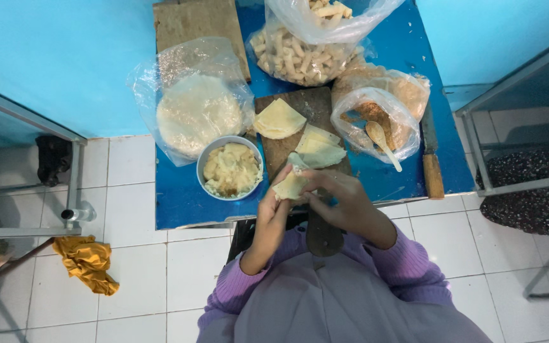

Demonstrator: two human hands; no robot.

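Both my hands hold a pale dough wrapper [291, 184] folded into a wedge, just above the near end of a dark wooden cutting board [287, 152]. My left hand [273, 206] pinches its left side; my right hand [341, 197] grips its right side and top. On the board lie two more cut wrapper pieces [279, 119], [319, 151]. A grey bowl of yellowish mashed filling [231, 169] stands just left of the board.
A blue table [179, 197] carries a bag of round wrappers [195, 111], a bag of rolled pieces [303, 54], a crumb bag with a wooden spoon [381, 141], a knife [432, 159] and a second board [195, 22]. A yellow cloth [87, 262] lies on the tiled floor.
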